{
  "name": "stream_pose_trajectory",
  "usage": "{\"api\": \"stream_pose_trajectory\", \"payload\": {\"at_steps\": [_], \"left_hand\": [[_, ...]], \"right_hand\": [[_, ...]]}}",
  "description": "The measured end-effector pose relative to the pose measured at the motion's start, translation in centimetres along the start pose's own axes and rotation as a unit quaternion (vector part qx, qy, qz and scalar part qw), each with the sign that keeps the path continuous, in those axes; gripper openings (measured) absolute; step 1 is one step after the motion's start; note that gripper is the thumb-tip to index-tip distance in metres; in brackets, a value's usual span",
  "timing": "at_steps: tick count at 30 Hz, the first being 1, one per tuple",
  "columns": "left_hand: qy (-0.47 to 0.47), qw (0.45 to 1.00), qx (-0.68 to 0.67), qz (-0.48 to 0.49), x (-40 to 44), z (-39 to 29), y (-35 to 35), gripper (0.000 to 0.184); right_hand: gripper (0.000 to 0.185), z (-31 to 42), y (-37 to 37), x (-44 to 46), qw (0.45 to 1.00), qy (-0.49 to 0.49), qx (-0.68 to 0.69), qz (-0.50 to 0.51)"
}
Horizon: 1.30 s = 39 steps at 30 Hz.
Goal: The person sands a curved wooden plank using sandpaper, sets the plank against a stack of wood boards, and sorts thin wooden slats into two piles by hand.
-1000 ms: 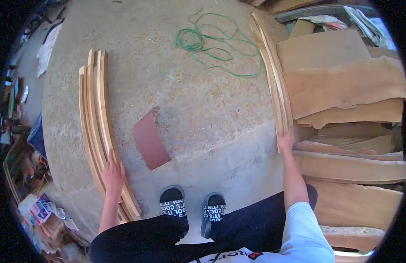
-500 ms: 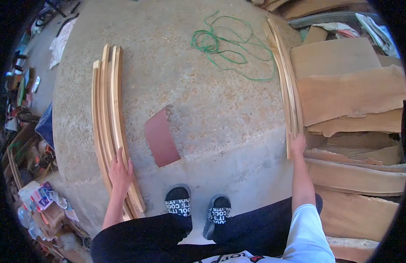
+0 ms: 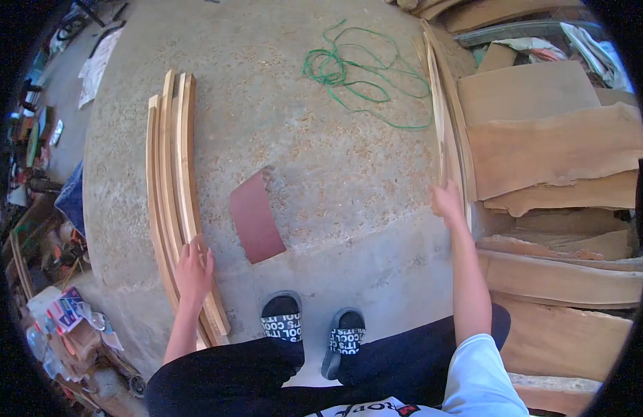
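On the left, several long wooden strips [image 3: 166, 174] lie side by side on the concrete floor. My left hand [image 3: 194, 270] rests on their lower part, its fingers apart. At the right, my right hand [image 3: 446, 200] is closed around the lower end of a thin wooden strip [image 3: 436, 115]. That strip lies at an angle beside the other strips [image 3: 462, 142] on the right, and its far end is near theirs. A curved reddish-brown sheet [image 3: 257, 221] lies on the floor between my hands, nearer the left strips.
Loops of green cord [image 3: 366, 83] lie on the floor towards the back. Rough-edged boards [image 3: 550, 149] are piled along the right side. Assorted items and packaging [image 3: 70, 313] stand at the left edge. My sandalled feet [image 3: 281, 318] are at the bottom centre.
My right hand has moved left and away from me, swinging the near end of a strip apart from the right-hand bundle. My left hand stays on the left strips.
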<state>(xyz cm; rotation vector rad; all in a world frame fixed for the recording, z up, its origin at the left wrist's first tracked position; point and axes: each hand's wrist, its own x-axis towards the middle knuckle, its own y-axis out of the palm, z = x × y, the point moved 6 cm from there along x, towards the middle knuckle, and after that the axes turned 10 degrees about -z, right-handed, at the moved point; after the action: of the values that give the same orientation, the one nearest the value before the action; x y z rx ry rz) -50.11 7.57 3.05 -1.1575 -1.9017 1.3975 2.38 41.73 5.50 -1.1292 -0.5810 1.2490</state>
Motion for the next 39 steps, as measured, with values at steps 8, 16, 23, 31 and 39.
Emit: {"api": "stream_pose_trajectory", "payload": {"at_steps": [8, 16, 23, 31, 39], "left_hand": [[0.008, 0.998, -0.066, -0.020, 0.5, -0.9, 0.0, 0.037], [-0.103, 0.953, -0.284, 0.020, 2.9, -2.7, 0.2, 0.026], [-0.187, 0.875, -0.444, 0.051, 4.2, -4.0, 1.2, 0.035], [-0.298, 0.823, -0.482, 0.049, 6.6, -0.2, 3.5, 0.058], [-0.351, 0.823, -0.446, -0.027, 7.1, 5.2, 1.1, 0.034]], "right_hand": [[0.017, 10.9, -0.5, -9.3, 0.909, 0.139, 0.382, 0.090], [0.032, 11.0, 10.3, -25.0, 0.918, 0.036, 0.355, 0.172], [0.031, 16.0, 15.1, -36.1, 0.879, 0.010, 0.367, 0.304], [0.044, 18.0, 16.6, -41.0, 0.874, -0.118, 0.291, 0.371], [0.062, 16.1, 20.3, -47.6, 0.798, -0.273, 0.046, 0.536]]}}
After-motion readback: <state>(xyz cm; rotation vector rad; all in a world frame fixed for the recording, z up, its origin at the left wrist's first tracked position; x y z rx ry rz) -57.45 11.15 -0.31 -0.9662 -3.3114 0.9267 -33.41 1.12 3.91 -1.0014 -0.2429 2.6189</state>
